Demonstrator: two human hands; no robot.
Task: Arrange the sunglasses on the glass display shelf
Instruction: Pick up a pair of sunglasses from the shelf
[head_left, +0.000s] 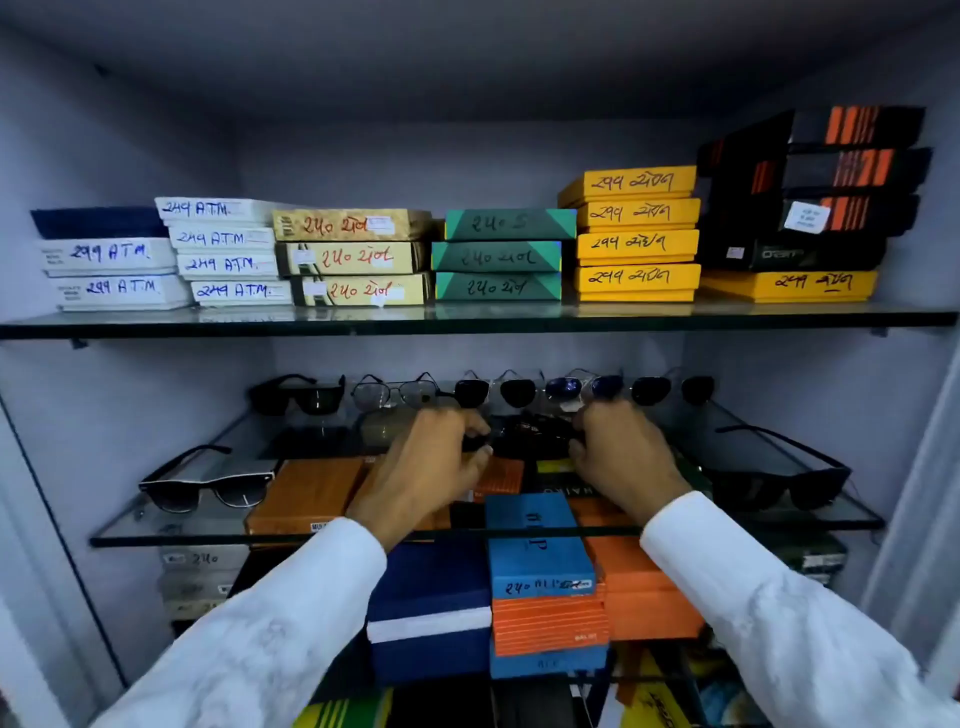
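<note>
Both my hands reach over the middle glass shelf (156, 525) and hold one pair of dark sunglasses (530, 434) between them. My left hand (426, 462) pinches its left end and my right hand (623, 457) grips its right end. Along the back of the shelf stands a row of sunglasses: a black pair (298, 396), a clear-lensed pair (395, 392) and several dark round-lensed pairs (571, 389). A black-and-white pair (208, 486) lies at the front left. A large black pair (779, 478) lies at the front right.
The upper glass shelf (467, 319) carries stacks of labelled boxes: white, beige, green, yellow (636, 234) and black. Below the middle shelf, orange, blue (540, 561) and navy boxes are stacked. Cabinet walls close in on both sides.
</note>
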